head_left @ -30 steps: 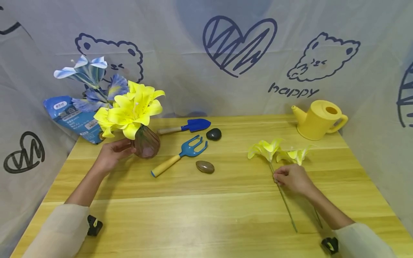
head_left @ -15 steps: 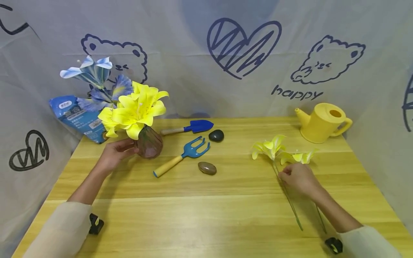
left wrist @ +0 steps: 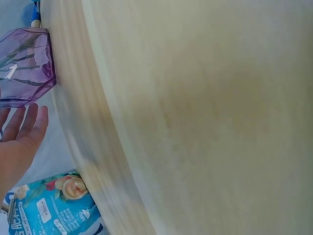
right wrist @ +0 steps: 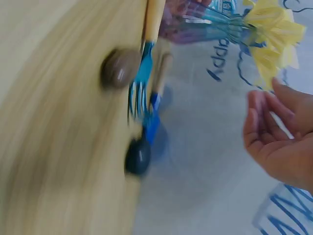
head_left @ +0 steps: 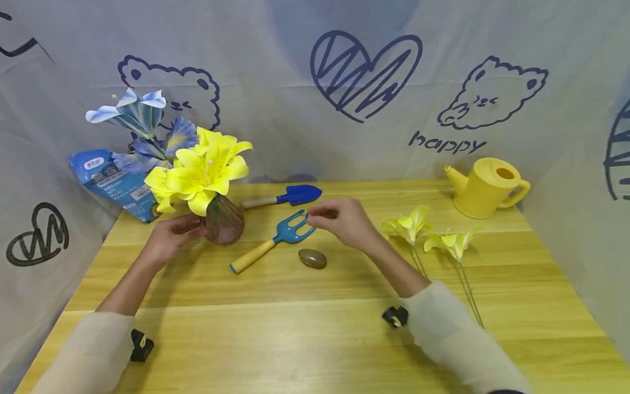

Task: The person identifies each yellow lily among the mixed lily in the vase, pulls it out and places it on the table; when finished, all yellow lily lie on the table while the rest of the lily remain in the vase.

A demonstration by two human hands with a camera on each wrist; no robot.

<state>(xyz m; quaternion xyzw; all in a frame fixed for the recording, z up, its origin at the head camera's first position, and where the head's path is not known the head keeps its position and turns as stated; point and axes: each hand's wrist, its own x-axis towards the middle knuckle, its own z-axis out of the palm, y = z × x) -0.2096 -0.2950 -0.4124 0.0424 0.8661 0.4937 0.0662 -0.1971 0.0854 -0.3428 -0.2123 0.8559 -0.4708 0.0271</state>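
My left hand [head_left: 173, 236] is at the left side of a purple glass vase [head_left: 223, 221], fingertips touching it. In the left wrist view its fingers [left wrist: 28, 128] look fairly straight against the vase [left wrist: 27, 66]. The vase bears yellow lilies [head_left: 202, 169] and blue flowers [head_left: 143, 109]. My right hand [head_left: 344, 221] hovers over the blue-tined hand fork [head_left: 290, 229], fingers loosely bent and holding nothing. Beneath it lies the black stone [right wrist: 138, 156], hidden in the head view. Two yellow lily stems [head_left: 408, 224] lie on the table to the right of my right forearm.
A brown stone [head_left: 312, 258] lies beside the fork, and a blue trowel [head_left: 300, 194] lies behind it. The yellow watering can [head_left: 484, 189] stands at the back right. A blue pouch [head_left: 120, 183] leans at the back left. A drawn-on cloth [head_left: 275, 131] hangs behind the table.
My right hand has let go of the lily stem and moved left, over the fork and black stone. That lily now lies beside the other. The left hand stays at the vase.
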